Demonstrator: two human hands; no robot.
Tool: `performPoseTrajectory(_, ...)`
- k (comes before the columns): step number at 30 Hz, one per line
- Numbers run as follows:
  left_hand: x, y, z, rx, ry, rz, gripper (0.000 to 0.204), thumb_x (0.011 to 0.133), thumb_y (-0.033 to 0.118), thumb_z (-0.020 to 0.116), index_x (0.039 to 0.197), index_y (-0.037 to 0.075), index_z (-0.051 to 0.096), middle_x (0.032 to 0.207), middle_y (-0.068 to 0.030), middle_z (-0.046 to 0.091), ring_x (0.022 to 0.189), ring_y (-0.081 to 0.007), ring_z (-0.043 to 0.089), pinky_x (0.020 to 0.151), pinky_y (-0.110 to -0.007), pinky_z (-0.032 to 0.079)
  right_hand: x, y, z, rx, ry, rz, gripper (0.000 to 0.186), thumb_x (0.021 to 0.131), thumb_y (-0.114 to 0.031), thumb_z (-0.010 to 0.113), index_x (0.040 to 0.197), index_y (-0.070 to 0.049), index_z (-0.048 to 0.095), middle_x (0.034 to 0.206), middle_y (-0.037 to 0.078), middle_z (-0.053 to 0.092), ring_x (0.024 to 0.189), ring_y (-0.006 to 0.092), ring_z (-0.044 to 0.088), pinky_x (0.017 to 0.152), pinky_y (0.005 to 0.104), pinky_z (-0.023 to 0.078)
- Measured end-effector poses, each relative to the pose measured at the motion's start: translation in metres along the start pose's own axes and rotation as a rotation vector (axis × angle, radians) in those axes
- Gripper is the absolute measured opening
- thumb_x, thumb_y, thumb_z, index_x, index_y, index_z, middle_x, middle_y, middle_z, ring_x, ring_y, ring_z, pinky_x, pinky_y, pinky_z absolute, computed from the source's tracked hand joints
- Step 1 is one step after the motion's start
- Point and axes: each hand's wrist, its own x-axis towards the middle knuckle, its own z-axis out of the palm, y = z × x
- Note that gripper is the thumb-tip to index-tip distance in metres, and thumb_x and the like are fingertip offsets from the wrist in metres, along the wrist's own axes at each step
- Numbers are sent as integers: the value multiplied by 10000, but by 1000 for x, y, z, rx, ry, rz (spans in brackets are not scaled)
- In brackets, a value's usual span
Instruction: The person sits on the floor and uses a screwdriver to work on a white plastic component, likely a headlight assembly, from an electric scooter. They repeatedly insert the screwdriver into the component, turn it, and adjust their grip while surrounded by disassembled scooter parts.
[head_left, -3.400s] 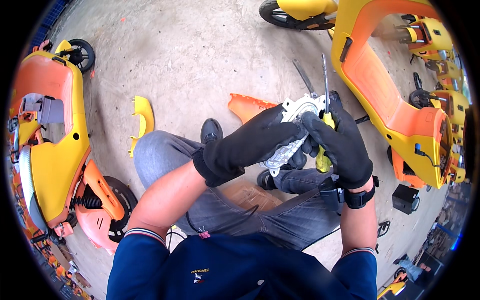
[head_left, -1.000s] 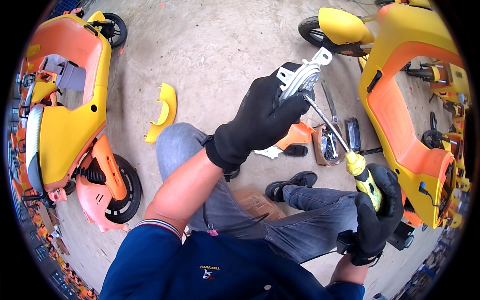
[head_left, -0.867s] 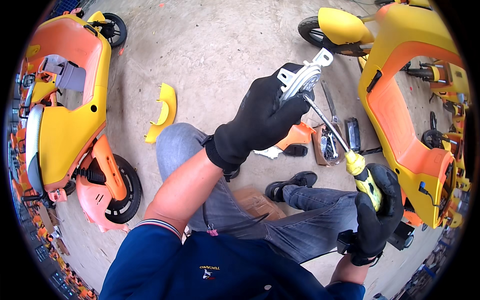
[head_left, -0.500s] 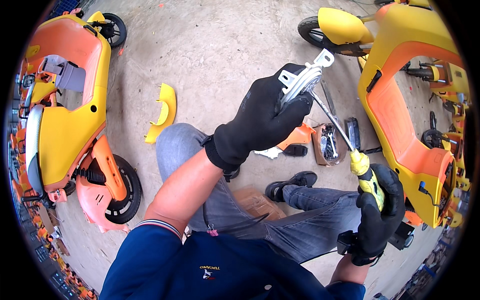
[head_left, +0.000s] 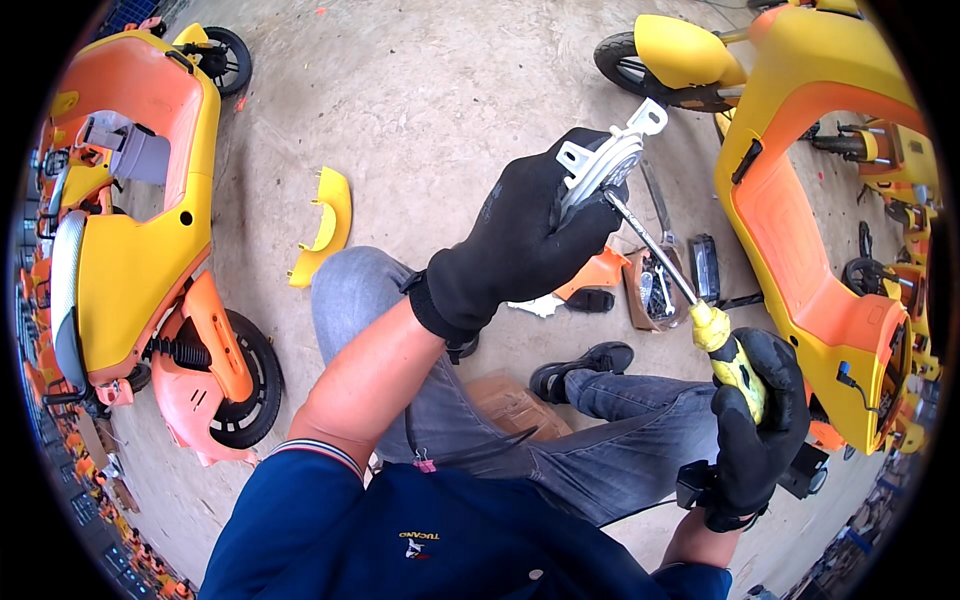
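My left hand (head_left: 535, 225), in a black glove, grips a white bracket-like part (head_left: 610, 160) with slotted tabs at its ends. My fingers hide some of that part. In my gloved right hand (head_left: 762, 420) is a screwdriver (head_left: 740, 385) with a yellow-and-black handle wrapped in yellow near the shaft. Its metal shaft points up and left, and the tip reaches the lower side of the white part beside my left thumb. Whether the tip sits in a screw cannot be made out.
Yellow-and-orange scooters stand at left (head_left: 140, 290) and right (head_left: 750, 200). A curved yellow panel (head_left: 335, 215) lies on the concrete floor. Beyond my legs are a box of tools (head_left: 645, 300), an orange piece (head_left: 598, 270) and a dark rectangular part (head_left: 705, 265). Flattened cardboard (head_left: 510, 400) lies between my legs.
The screwdriver has shifted slightly left and its tip now lies nearer my left thumb. My right hand has moved a little with it. My left hand and the white part are almost still.
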Motion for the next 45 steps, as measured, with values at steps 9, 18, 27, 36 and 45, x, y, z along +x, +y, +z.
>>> performPoseTrajectory(9, 0, -2, 1, -9, 8, 13, 413, 882, 145, 566, 1239, -62, 562, 1032, -103, 658, 919, -153, 638, 830, -310, 527, 0, 5, 1, 17, -5, 5, 466, 721, -80, 700, 1174, 16, 648, 1152, 180, 645, 1074, 288, 633, 948, 404, 499)
performPoseTrajectory(18, 0, 1, 1, -13, 14, -42, 436, 870, 173, 560, 1238, -59, 569, 1016, -96, 669, 891, -146, 635, 792, -291, 519, 0, 9, 1, 155, -21, 60, 457, 743, -87, 698, 1177, 36, 621, 1130, 178, 637, 959, 249, 657, 849, 369, 540)
performPoseTrajectory(27, -1, 2, 4, -57, 16, -39, 446, 866, 207, 559, 1233, -47, 580, 1037, -83, 668, 862, -106, 614, 693, -247, 497, 2, -4, 7, 381, -23, 281, 409, 806, -115, 669, 1174, 49, 603, 1032, 160, 645, 628, 157, 626, 534, 257, 501)
performPoseTrajectory(36, -1, -2, 4, -26, 13, 23, 424, 873, 209, 553, 1214, -41, 589, 1029, -81, 664, 828, -101, 610, 652, -238, 488, 6, 3, -1, -94, -126, -170, 426, 711, -45, 655, 1134, 3, 618, 1118, 135, 589, 931, 212, 609, 809, 332, 507)
performPoseTrajectory(45, -1, 3, 4, 3, 38, -52, 381, 901, 238, 572, 1169, -32, 599, 999, -74, 663, 823, -101, 611, 656, -243, 497, -4, -7, 8, -421, 46, -343, 414, 732, -64, 770, 1126, -27, 651, 1036, 154, 604, 945, 303, 622, 827, 387, 518)
